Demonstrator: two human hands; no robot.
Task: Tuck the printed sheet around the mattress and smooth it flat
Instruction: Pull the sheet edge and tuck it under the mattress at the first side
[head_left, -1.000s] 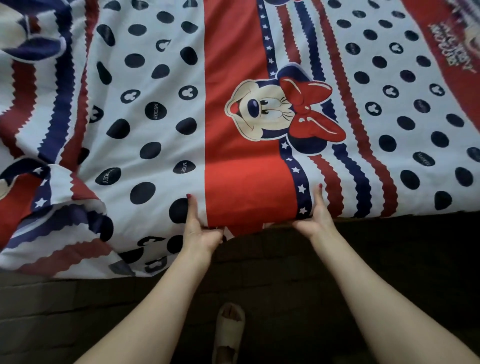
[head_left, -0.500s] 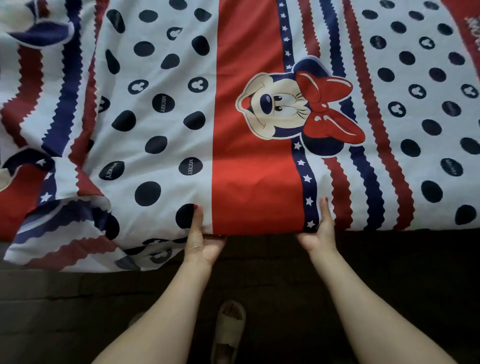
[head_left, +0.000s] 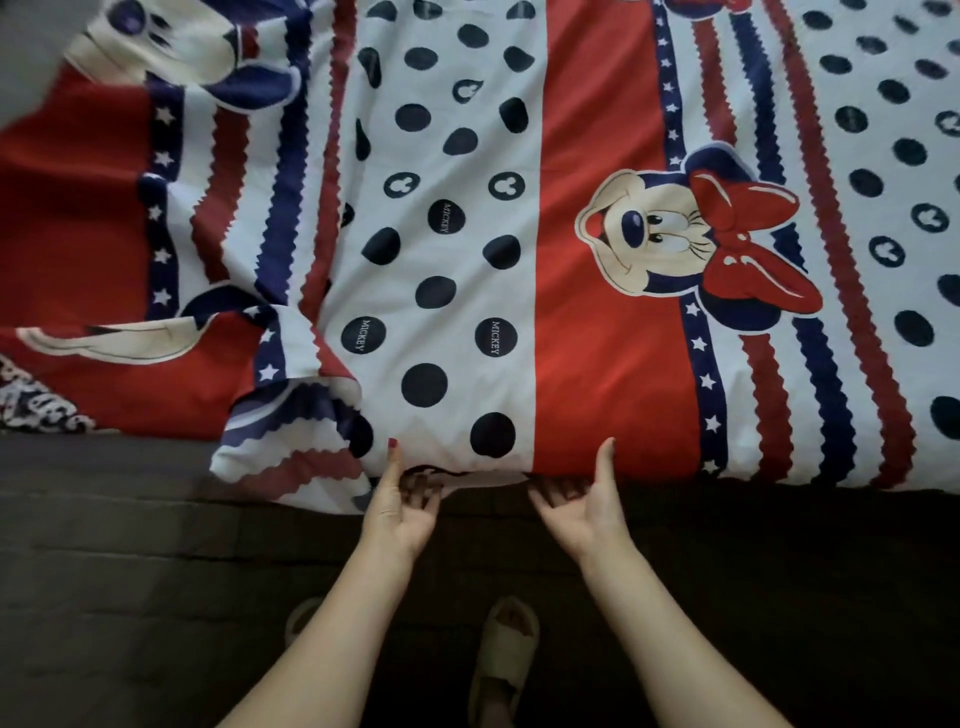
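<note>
The printed sheet (head_left: 519, 234) is shown spread over the mattress, filling the upper part of the view; its near hem runs along the near edge of the bed, above a dark floor (head_left: 130, 571). The print consists of red bands, white panels with navy dots, zigzag stripes and a cartoon mouse head with a red bow (head_left: 691, 244). From the central red band rightward the cloth lies flat and its hem is folded out of sight under the edge, so this stretch is judged tucked. To the left the work is judged unfinished: a bunched fold (head_left: 291, 431) hangs loose over the edge, and creases run up through the striped area beside it. The mattress itself is hidden by the cloth.

The left hand (head_left: 400, 506) is seen at the hem below the dotted panel, thumb laid up on the top surface, fingers curled beneath the edge; cloth appears to be pinched between them, though the fingertips are in shadow. The right hand (head_left: 587, 506) is seen at the lower edge of the red band, thumb raised against the cloth, fingers half curled under the hem; whether cloth is actually gripped cannot be told. The hands are near each other but apart.

Remaining work is judged to be tucking the loose left portion and smoothing its creases. A sandalled foot (head_left: 504, 660) is visible on the floor below.
</note>
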